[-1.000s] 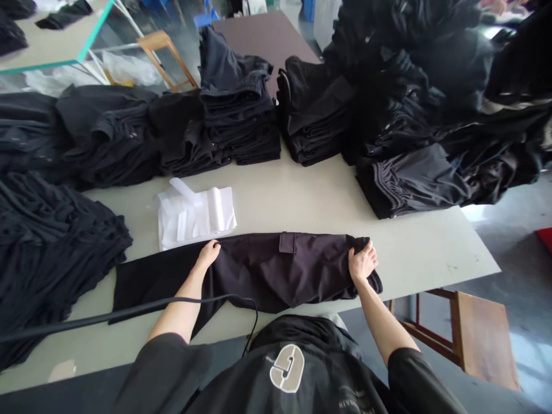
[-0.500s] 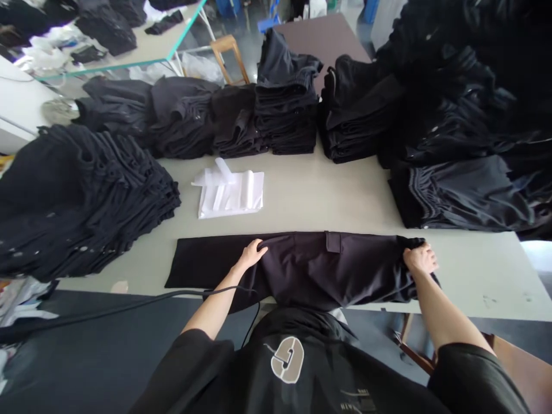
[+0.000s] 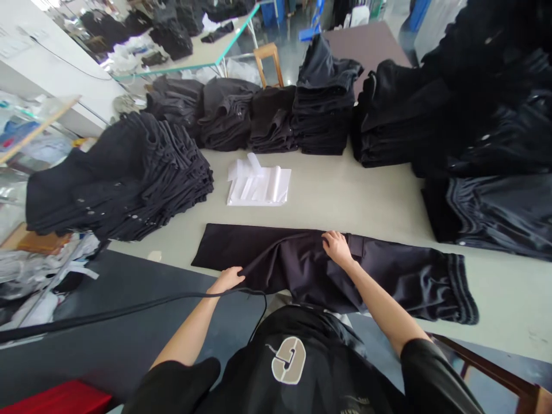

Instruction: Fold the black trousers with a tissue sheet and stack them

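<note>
A pair of black trousers (image 3: pixel 297 264) lies folded lengthwise on the table along its front edge, the gathered elastic waistband (image 3: pixel 462 287) at the right and the leg ends at the left. My left hand (image 3: pixel 228 280) is closed on the near edge of the trouser leg, by the table's front edge. Farther right, my right hand (image 3: pixel 337 246) rests on the far side of the trousers, just left of the pocket flap (image 3: pixel 356 245), with its fingers spread on the cloth. Soft creases run through the fabric between both hands.
Stacks of folded black trousers (image 3: pixel 323 109) line the table's back, with a large pile (image 3: pixel 125 178) at left and more (image 3: pixel 509 207) at right. White papers (image 3: pixel 259 187) lie mid-table. A black cable (image 3: pixel 142 305) crosses in front of my left forearm. A wooden chair (image 3: pixel 487 359) stands at lower right.
My right hand has let go of the waistband and moved left to near the pocket flap. The waistband now lies spread out. My left hand has shifted to the near edge; the view has turned left.
</note>
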{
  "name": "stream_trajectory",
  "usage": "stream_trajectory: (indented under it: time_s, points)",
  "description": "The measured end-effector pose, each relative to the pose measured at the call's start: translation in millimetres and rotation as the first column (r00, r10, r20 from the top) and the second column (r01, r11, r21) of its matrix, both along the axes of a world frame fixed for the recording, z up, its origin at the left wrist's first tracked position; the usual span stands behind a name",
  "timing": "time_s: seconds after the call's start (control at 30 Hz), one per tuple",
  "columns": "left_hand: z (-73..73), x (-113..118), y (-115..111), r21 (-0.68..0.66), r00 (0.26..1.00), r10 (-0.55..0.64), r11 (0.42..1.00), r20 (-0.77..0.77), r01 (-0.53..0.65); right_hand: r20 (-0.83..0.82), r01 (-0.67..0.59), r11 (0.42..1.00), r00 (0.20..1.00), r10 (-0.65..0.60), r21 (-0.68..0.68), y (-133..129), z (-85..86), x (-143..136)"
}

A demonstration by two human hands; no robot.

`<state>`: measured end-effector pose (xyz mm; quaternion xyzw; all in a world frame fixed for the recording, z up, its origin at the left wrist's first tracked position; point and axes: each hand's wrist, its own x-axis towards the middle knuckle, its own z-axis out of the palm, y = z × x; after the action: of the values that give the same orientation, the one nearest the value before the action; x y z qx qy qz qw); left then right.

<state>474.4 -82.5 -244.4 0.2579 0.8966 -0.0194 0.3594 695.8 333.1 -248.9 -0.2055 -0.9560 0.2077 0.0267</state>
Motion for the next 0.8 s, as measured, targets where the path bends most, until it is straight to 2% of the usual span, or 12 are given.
stream_trajectory:
  time_s: [0.1,0.2,0.3,0.37,0.4,0.47,0.57,0.67,0.73,0.8]
  points:
    - [20.4,-17,-17,0.021,0.998,-0.009,1.000,0.057,0.007,0.094,-0.028,0.999,0.995,0.026,0.027,-17,-7.1,-23]
    - [56.3,-51,-30,0.110,0.994,-0.046,0.993,0.099,0.035,0.153,-0.044,0.997,0.988,0.033,0.070,-21,-11.8,-32]
    - [95.1,-107,-35,0.222,0.993,-0.068,0.974,0.094,0.045,0.209,-0.021,0.996,0.978,0.003,0.083,-19,-13.0,-39]
    - [109.5,-154,-34,0.269,0.995,-0.056,0.963,0.085,0.032,0.261,0.015,0.998,0.965,-0.031,0.063,-17,-12.2,-44]
    - [110.7,-177,-31,0.284,0.995,-0.049,0.959,0.089,0.021,0.290,0.035,0.998,0.956,-0.048,0.051,-16,-11.6,-47]
    - [100.5,-220,-26,0.288,0.993,-0.024,0.958,0.114,-0.010,0.343,0.070,0.997,0.936,-0.078,0.036,-15,-10.2,-53]
    - [65.9,-261,-23,0.192,0.986,0.058,0.977,0.157,-0.088,0.386,0.063,0.997,0.920,-0.072,0.036,-17,-7.9,-62]
    - [35.1,-280,-36,0.073,0.976,0.131,0.987,0.176,-0.146,0.408,0.001,1.000,0.913,-0.004,0.008,-23,-5.8,-72]
    - [24.3,-287,-52,0.111,0.970,0.160,0.977,0.185,-0.182,0.415,-0.024,0.999,0.909,0.031,-0.023,-26,-5.3,-79]
    - [17.6,-293,-69,0.221,0.951,0.220,0.938,0.216,-0.267,0.392,-0.005,0.999,0.920,0.025,-0.051,-26,-6.1,-84]
